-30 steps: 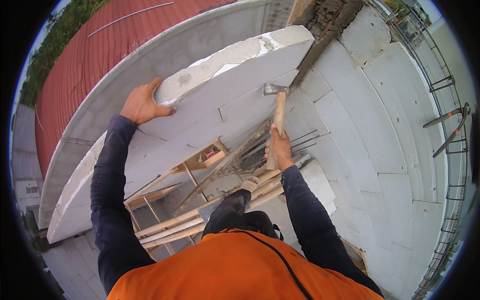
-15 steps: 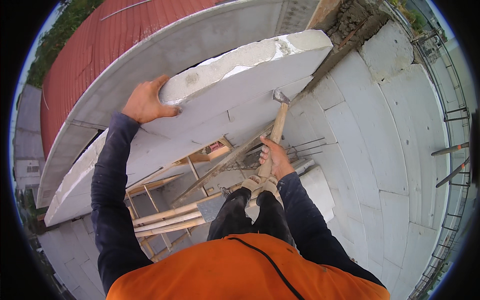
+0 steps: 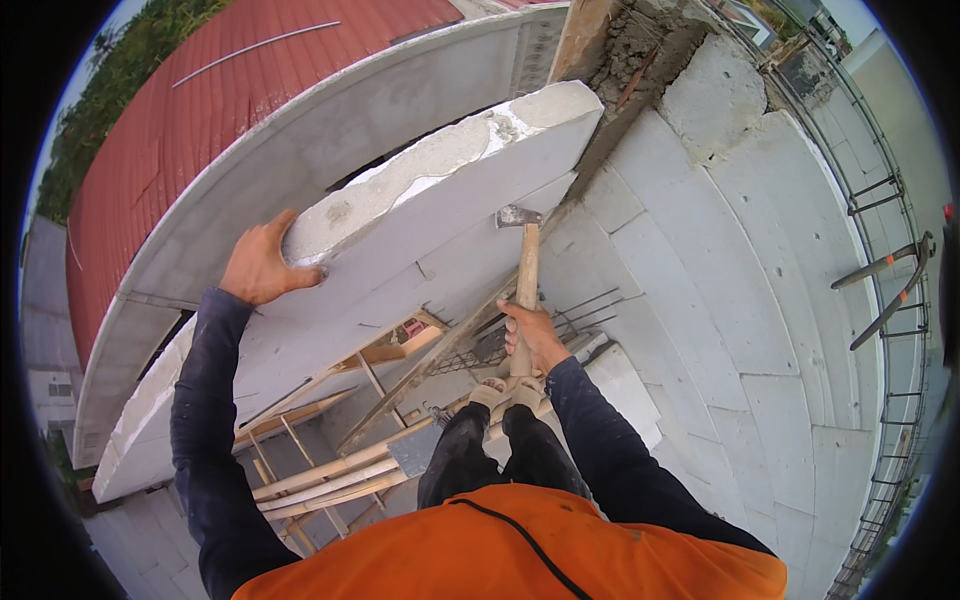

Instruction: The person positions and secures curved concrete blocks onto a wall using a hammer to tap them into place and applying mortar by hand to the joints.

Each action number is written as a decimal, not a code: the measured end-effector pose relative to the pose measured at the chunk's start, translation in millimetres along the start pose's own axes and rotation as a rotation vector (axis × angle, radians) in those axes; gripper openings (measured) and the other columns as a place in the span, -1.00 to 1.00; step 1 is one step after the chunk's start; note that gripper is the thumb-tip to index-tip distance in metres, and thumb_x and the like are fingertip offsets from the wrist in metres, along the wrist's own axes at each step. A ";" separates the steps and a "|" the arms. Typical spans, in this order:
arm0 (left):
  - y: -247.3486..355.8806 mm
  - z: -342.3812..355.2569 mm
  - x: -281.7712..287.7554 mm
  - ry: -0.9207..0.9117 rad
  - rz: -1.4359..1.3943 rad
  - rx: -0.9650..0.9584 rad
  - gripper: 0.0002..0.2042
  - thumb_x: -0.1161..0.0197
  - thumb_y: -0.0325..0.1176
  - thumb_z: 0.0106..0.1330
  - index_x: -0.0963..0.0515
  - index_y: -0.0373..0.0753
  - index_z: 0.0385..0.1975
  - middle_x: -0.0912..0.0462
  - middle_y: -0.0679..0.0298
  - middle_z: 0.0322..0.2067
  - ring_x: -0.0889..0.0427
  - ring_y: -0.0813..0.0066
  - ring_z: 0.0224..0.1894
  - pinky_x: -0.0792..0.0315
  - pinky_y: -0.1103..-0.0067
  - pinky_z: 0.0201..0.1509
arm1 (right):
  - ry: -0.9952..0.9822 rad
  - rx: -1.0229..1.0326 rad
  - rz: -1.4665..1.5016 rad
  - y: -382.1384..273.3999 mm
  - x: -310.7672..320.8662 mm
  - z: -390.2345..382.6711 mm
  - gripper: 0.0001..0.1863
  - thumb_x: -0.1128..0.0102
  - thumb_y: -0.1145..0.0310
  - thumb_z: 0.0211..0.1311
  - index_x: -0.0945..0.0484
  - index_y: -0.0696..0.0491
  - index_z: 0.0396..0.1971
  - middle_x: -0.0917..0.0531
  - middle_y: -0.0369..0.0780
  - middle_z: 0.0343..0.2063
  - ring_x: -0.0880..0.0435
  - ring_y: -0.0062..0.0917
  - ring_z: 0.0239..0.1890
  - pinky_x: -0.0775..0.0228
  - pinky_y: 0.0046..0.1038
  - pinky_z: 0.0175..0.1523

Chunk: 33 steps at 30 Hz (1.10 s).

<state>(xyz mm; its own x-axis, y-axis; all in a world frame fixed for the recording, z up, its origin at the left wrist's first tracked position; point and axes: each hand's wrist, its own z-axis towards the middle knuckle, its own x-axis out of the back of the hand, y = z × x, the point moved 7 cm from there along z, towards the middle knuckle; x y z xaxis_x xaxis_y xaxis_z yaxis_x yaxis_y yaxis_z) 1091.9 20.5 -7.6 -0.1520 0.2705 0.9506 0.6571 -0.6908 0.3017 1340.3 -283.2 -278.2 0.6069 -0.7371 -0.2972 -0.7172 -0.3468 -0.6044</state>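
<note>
The right hand (image 3: 535, 338) is closed around a wooden-handled hammer (image 3: 529, 265), its fingers wrapped on the handle's lower half. The hammer's long axis is directed away from the body, metal head foremost and set crosswise by the near face of a wall (image 3: 400, 185); contact cannot be determined. The left hand (image 3: 262, 265) is spread wide over the wall's top, thumb laid against the near face. The top is rough and chipped, the face smooth and grey. Beyond, a ribbed red roof (image 3: 230, 110) is noted.
</note>
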 end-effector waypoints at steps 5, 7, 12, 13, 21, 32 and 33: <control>5.8 2.1 -3.3 -0.018 -0.051 0.008 -0.14 -0.57 0.03 -0.16 -0.60 -0.44 0.16 -0.76 -0.26 -0.14 -0.78 -0.18 -0.08 -0.60 0.23 0.14 | 0.130 0.115 -0.136 -3.4 9.3 3.0 -0.65 -0.51 0.25 0.35 -0.46 0.04 -0.17 -0.49 -0.36 -0.61 -0.45 -0.59 -0.69 -0.35 -0.37 -0.62; 9.0 3.9 -3.6 -0.024 -0.041 0.022 -0.14 -0.58 0.02 -0.17 -0.60 -0.44 0.16 -0.77 -0.25 -0.14 -0.78 -0.18 -0.08 -0.60 0.24 0.14 | 0.108 0.090 -0.117 -5.0 9.3 1.9 -0.66 -0.51 0.25 0.36 -0.47 0.05 -0.15 -0.49 -0.35 -0.60 -0.46 -0.59 -0.68 -0.35 -0.38 -0.62; 12.1 4.4 -3.6 -0.003 -0.057 0.009 -0.14 -0.58 0.04 -0.16 -0.61 -0.45 0.16 -0.77 -0.25 -0.16 -0.80 -0.16 -0.11 -0.62 0.25 0.13 | -0.028 -0.024 -0.070 -18.9 21.6 -1.4 -0.66 -0.52 0.25 0.35 -0.47 0.04 -0.19 -0.50 -0.35 -0.59 -0.45 -0.58 -0.68 -0.36 -0.39 -0.61; 7.7 -0.2 -1.5 -0.012 -0.068 0.038 -0.13 -0.57 0.04 -0.16 -0.61 -0.46 0.16 -0.78 -0.25 -0.17 -0.80 -0.15 -0.11 -0.62 0.25 0.13 | -0.020 -0.007 -0.089 -18.5 16.6 -1.3 -0.64 -0.54 0.23 0.34 -0.47 0.03 -0.20 -0.50 -0.36 -0.60 -0.46 -0.59 -0.68 -0.37 -0.40 -0.61; 2.1 11.9 -14.7 -0.020 0.006 -0.029 -0.05 -0.56 0.13 -0.14 -0.58 -0.48 0.24 -0.79 -0.26 -0.13 -0.83 -0.12 -0.14 -0.67 0.27 0.07 | 0.066 0.054 -0.206 -23.9 29.4 2.2 -0.65 -0.52 0.20 0.36 -0.50 0.03 -0.18 -0.44 -0.37 -0.57 -0.44 -0.60 -0.66 -0.36 -0.42 -0.64; -7.2 -19.7 -2.0 -0.007 -0.021 0.005 -0.03 -0.53 0.17 -0.13 -0.57 -0.49 0.24 -0.80 -0.22 -0.16 -0.84 -0.10 -0.18 -0.70 0.29 0.03 | -0.051 -0.057 -0.220 -21.0 25.4 5.1 -0.64 -0.50 0.14 0.39 -0.51 0.01 -0.11 -0.40 -0.42 -0.62 -0.39 -0.64 -0.67 -0.35 -0.45 -0.60; -6.8 -19.4 -2.2 -0.004 -0.016 -0.001 -0.03 -0.53 0.17 -0.13 -0.57 -0.50 0.24 -0.80 -0.22 -0.16 -0.84 -0.11 -0.18 -0.70 0.29 0.03 | -0.057 -0.061 -0.217 -20.7 26.2 7.4 -0.64 -0.50 0.14 0.40 -0.51 0.01 -0.10 -0.40 -0.42 -0.62 -0.39 -0.64 -0.67 -0.35 -0.45 -0.60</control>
<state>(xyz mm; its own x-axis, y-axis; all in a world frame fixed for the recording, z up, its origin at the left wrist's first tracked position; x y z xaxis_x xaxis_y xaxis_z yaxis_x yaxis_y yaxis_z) 1073.4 11.7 -10.3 -0.1595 0.2847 0.9453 0.6536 -0.6872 0.3173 1373.5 -291.0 -278.9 0.7661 -0.6084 -0.2073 -0.5862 -0.5292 -0.6134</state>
